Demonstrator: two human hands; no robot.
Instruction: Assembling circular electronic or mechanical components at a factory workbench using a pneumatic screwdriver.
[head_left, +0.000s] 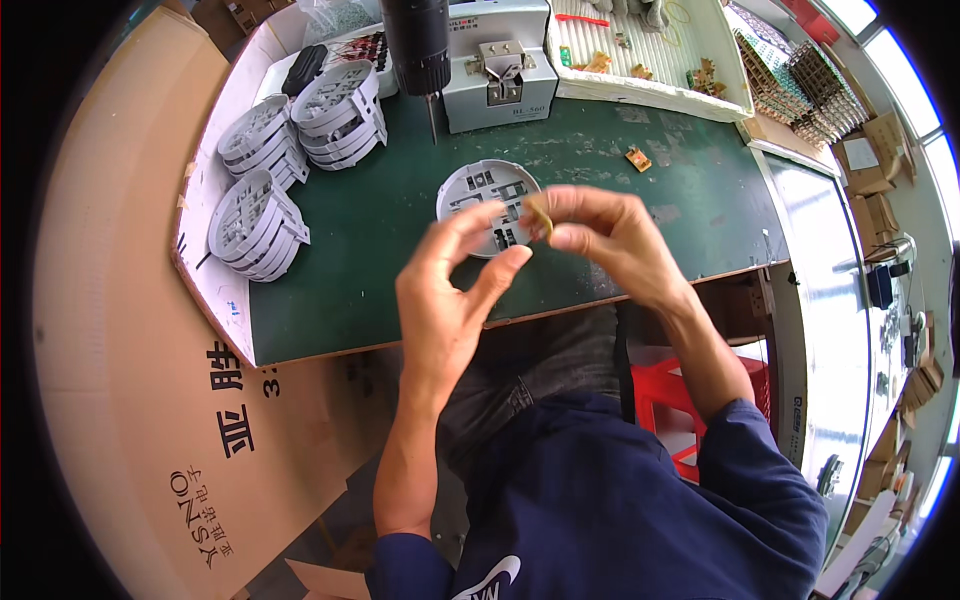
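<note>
Over the bench, my right hand (625,240) pinches a small yellowish-brown circuit board (541,217) between thumb and fingers. My left hand (440,285) is open just to its left, thumb and fingers apart, with nothing visible between them. Beneath both hands lies a round light-grey plastic housing (447,205) with slots and dark fittings inside; the fingers hide part of it. Another small orange-yellow board (638,159) rests by itself on the green bench, farther right.
A dark electric screwdriver (416,50) hangs bit-down beyond the housing, before a grey boxy machine (500,112). Stacked grey housings (258,225) stand at the left. A white tray (740,98) of small boards sits at the back right. The bench's front edge (540,314) is near me.
</note>
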